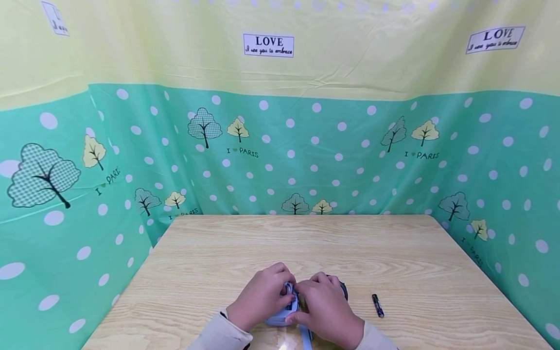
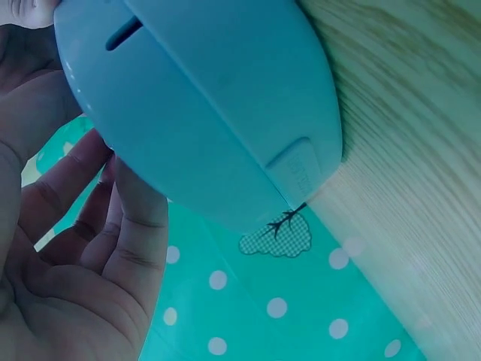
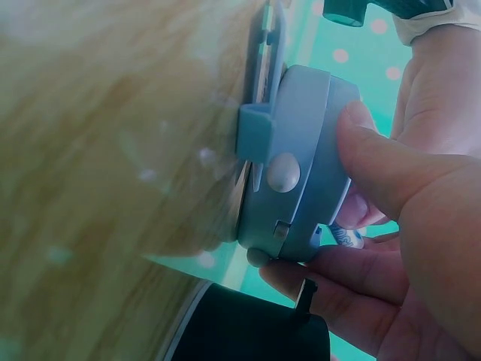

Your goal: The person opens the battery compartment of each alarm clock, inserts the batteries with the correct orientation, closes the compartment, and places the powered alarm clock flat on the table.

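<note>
A light-blue rounded plastic device (image 1: 278, 320) stands near the table's front edge, a battery slot facing up between both hands. My left hand (image 1: 261, 296) pinches a small battery (image 1: 289, 288) at that slot; the right wrist view shows a battery's printed end (image 3: 346, 235) beside the fingertips. My right hand (image 1: 324, 306) grips the device's right side, its thumb along the edge and fingers beneath. In the left wrist view, the smooth blue casing (image 2: 218, 98) hides the battery. Another dark battery (image 1: 378, 306) lies to the right of the hands.
Just past my right hand is a dark round object (image 1: 343, 288); the right wrist view shows a black cylinder (image 3: 252, 323) with a small tab. A light-blue strip (image 1: 305, 337) extends toward me. Patterned curtains (image 1: 315, 160) surround the wooden table (image 1: 280, 238).
</note>
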A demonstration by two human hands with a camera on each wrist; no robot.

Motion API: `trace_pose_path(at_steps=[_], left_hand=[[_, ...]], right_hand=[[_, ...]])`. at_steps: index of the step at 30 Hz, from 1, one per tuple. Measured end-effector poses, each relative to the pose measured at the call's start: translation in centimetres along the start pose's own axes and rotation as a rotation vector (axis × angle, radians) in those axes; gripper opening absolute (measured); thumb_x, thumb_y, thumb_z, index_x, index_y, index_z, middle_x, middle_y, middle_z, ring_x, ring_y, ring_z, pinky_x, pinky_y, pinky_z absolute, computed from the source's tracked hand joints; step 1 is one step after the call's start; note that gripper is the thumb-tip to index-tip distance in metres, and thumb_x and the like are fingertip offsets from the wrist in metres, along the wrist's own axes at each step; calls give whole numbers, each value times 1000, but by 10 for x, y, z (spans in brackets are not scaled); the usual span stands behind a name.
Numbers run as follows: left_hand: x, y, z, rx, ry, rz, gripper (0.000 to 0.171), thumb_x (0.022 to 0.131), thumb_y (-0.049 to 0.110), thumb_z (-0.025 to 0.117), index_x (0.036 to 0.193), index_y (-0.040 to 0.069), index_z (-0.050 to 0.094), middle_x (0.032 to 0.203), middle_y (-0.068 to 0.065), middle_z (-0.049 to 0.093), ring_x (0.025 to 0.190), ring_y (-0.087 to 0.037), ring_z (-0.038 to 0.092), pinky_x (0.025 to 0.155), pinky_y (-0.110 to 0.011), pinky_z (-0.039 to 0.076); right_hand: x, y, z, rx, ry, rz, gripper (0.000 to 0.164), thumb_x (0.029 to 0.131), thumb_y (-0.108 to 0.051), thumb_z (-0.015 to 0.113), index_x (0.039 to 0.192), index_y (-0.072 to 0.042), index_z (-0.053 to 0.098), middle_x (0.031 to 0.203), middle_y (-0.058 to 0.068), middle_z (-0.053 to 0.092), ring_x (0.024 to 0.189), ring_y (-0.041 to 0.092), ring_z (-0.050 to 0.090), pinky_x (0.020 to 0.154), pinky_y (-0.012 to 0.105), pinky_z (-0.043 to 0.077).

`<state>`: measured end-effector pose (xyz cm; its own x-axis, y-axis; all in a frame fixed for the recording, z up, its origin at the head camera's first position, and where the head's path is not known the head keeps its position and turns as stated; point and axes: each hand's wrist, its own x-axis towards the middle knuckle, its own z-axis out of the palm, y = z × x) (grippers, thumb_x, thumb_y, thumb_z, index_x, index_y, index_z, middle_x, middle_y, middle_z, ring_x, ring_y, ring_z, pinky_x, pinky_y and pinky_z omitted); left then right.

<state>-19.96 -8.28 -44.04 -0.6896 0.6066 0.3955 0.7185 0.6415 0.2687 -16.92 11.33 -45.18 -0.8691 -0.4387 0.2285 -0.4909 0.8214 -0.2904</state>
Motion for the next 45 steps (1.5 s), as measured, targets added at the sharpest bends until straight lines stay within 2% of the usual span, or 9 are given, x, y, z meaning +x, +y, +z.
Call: trace_pose_path(at_steps=[10,22,45], left_hand=[[0,-1,2,30,-2,-4,19,85,22,85,100,15,77,100,6,66,81,2,59,70,-12,50],[-1,-2,2,132,2,-13,22,84,32,85,100,18,79,99,9,69,87,-4,63,77,-22,56],[-1,-3,0,128,-23,-22,21,85,33,83,100,19,80,97,9,69,89,-5,62,79,-24,55]], right_hand=[[0,1,1,1,-11,5,57,77,-75,71,116,-33,72,110,-18,73,105,18,54,89,57,38],[0,2,1,1,-7,-5,67,77,-76,70,127,-31,71,112,-17,73,106,19,54,89,56,37],[-1,2,1,3,-11,-9,69,78,-76,68,132,-32,69,113,-17,74,106,19,54,90,57,38]])
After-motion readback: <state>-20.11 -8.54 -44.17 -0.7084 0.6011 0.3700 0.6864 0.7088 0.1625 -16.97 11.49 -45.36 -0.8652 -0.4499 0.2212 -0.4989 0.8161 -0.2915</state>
